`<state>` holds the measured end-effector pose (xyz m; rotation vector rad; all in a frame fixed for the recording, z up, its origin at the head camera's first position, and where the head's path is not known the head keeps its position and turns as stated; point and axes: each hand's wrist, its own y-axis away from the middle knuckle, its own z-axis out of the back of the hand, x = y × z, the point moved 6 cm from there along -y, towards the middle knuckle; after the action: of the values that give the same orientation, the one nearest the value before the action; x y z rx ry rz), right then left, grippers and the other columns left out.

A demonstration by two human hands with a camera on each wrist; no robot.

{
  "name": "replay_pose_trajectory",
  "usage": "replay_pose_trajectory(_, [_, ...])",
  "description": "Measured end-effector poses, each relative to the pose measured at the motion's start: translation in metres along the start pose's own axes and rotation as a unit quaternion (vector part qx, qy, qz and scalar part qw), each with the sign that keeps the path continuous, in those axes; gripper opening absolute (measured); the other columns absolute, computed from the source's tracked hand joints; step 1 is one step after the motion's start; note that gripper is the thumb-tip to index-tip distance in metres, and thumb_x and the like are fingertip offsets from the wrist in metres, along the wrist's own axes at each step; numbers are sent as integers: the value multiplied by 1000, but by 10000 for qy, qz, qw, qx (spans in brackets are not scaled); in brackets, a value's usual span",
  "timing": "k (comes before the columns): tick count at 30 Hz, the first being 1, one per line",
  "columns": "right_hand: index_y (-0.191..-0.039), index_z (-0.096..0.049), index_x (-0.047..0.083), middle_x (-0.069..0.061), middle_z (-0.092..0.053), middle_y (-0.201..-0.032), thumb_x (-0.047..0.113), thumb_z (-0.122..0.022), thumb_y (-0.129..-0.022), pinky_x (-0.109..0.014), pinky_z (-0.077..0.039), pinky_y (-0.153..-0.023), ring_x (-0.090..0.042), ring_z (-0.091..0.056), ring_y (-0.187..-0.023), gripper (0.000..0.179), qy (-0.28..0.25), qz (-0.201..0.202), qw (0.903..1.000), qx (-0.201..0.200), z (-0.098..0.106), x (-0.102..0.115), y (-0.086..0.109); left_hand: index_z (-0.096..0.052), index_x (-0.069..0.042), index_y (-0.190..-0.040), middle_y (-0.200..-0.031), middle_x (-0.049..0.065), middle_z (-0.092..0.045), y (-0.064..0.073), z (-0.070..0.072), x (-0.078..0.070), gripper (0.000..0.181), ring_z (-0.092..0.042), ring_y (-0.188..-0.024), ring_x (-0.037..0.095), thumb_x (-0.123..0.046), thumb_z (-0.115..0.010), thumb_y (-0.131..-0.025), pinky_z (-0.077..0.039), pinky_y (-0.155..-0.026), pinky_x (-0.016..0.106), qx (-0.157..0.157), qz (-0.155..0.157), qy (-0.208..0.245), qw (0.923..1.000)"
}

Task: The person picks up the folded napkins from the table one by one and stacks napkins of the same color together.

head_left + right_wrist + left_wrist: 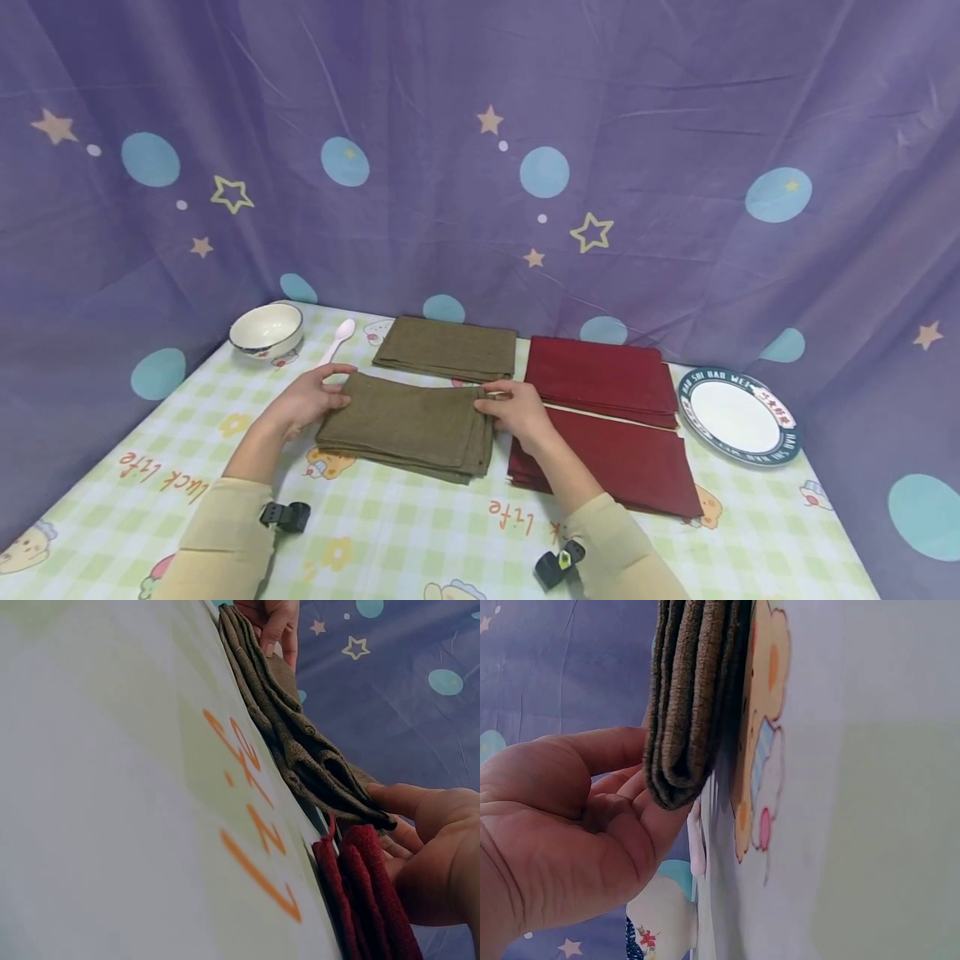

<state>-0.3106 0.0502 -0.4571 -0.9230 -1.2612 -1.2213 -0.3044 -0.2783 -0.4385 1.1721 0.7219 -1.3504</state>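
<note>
A folded olive-brown cloth (408, 425) lies in several layers at the middle of the table. My left hand (309, 402) pinches its left end, and the left wrist view shows the thumb on the upper face with fingers behind the folded edge (682, 712). At the opposite end my right hand (517, 410) grips the cloth's corner, thumb on top and fingers beneath. In the right wrist view the cloth's layers (300, 750) gape a little near that hand. A second folded olive-brown cloth (450, 346) lies just behind.
Two folded dark red cloths, one at the back (600, 375) and one in front (607, 458), lie to the right, the front one under my right forearm. Beyond them is a white plate (735, 417) with a green rim. A bowl (267, 327) and pink spoon (341, 335) stand back left.
</note>
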Motion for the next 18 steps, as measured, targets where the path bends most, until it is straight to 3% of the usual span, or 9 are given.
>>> replay_pose_trajectory(5, [-126, -67, -4, -12, -72, -102, 7, -77, -89, -36, -59, -73, -17, -68, -82, 40, -294, -143, 9994, 125, 2, -2, -1, -31, 3, -154, -133, 36, -54, -1, 2, 0, 64, -69, -89, 19, 5, -60, -97, -60, -72, 37, 7, -43, 101, 9999])
replay_pose_trajectory(12, [-130, -63, -5, -18, -66, -117, 5, -74, -91, -43, -59, -84, -23, -71, -92, 42, -617, -365, 9973, 135, 11, -3, -2, -29, -2, -157, -109, 12, -68, -2, 3, -6, 66, -64, -68, 10, 2, -60, -98, -53, -55, 25, 84, -177, 333, 9993])
replay_pose_trajectory(18, [-130, -63, -5, -21, -60, -130, 4, -73, -92, -44, -58, -87, -23, -68, -99, 41, -690, -360, 9969, 142, 16, 2, -8, -28, -3, -157, -102, 5, -69, -7, 3, -10, 68, -59, -64, 7, 3, -60, -98, -48, -52, 22, 127, -314, 537, 9980])
